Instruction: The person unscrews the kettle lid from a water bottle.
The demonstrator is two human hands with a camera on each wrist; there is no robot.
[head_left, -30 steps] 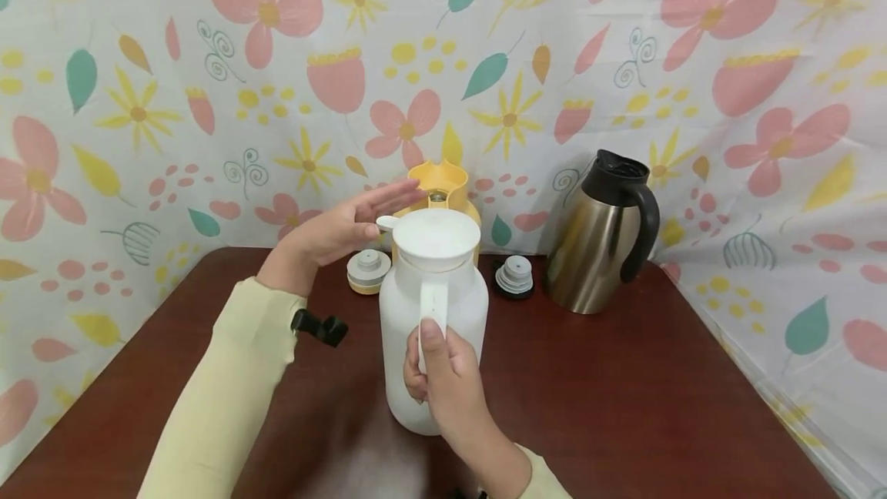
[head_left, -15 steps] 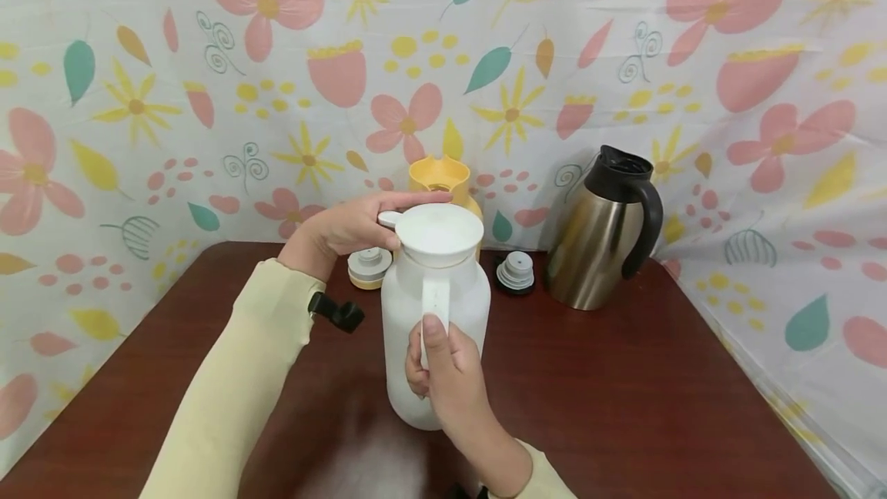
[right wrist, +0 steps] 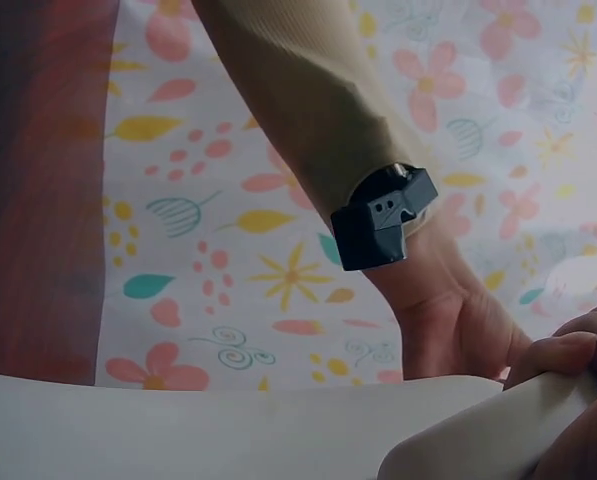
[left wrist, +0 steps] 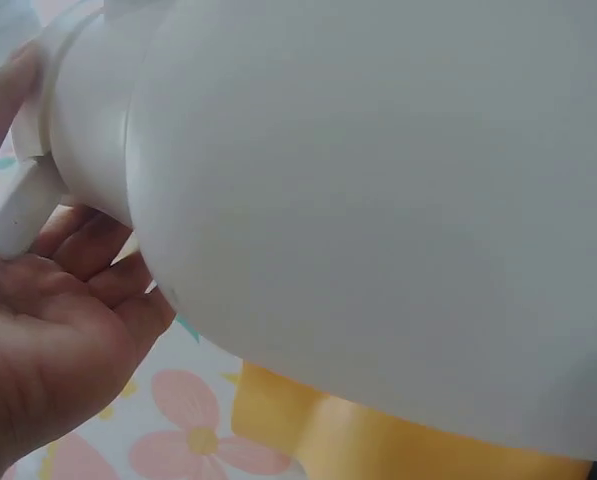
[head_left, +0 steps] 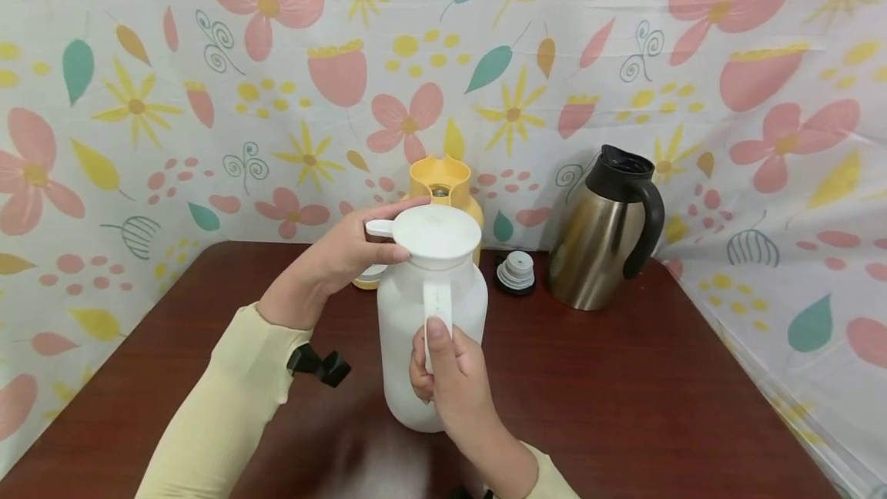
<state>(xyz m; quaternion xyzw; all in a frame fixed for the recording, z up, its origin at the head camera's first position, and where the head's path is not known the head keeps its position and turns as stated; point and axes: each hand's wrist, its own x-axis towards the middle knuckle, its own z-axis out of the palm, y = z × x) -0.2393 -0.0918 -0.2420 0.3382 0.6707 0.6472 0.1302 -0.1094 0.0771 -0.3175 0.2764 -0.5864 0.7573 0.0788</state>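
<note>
A white thermos jug (head_left: 402, 329) stands upright before me in the head view. Its round white lid (head_left: 438, 229) has a tab sticking out to the left. My right hand (head_left: 453, 383) grips the jug's vertical handle (head_left: 438, 300), thumb along its top. At the lid's left side, my left hand (head_left: 339, 252) holds the lid, thumb on the near edge and fingers behind. In the left wrist view the lid's tab (left wrist: 25, 205) lies in the left hand (left wrist: 53, 340), between thumb and palm. The right wrist view has the handle (right wrist: 488, 430) under the right fingers.
Behind the white jug stands a yellow jug (head_left: 441, 169), partly hidden. A steel jug (head_left: 589, 249) with a black top and handle is at the back right. Two stoppers rest on the table: one grey and black (head_left: 516, 268), one white and yellow (head_left: 369, 274), mostly covered by my left hand.
My left hand has come in around the lid from beside it, and the lid's tab has swung slightly toward me. The right hand keeps its grip on the handle.
</note>
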